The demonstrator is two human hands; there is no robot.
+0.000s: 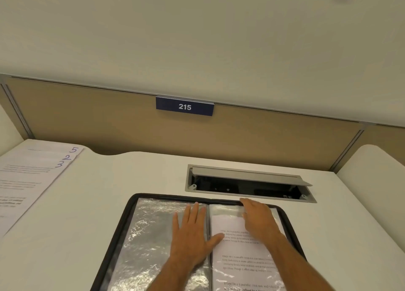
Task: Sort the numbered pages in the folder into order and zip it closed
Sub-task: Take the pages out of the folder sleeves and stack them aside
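Zip folder (pixel 140 205) lies open at the counter's (pixel 131 177) near edge. My left hand (pixel 192 236) presses flat, fingers straight, on the empty plastic sleeve (pixel 149 236). Right hand (pixel 259 221) rests open on the printed page (pixel 243 262) in the right sleeve. Loose pages (pixel 28 181) (5, 2, 3 showing) sit at the far-left corner. Risk: the page snags or creases at the sleeve mouth; page number unseen, so order could slip.

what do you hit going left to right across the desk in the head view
stack of numbered pages → empty left sleeve of the folder → left hand → right hand → open cable hatch, further back
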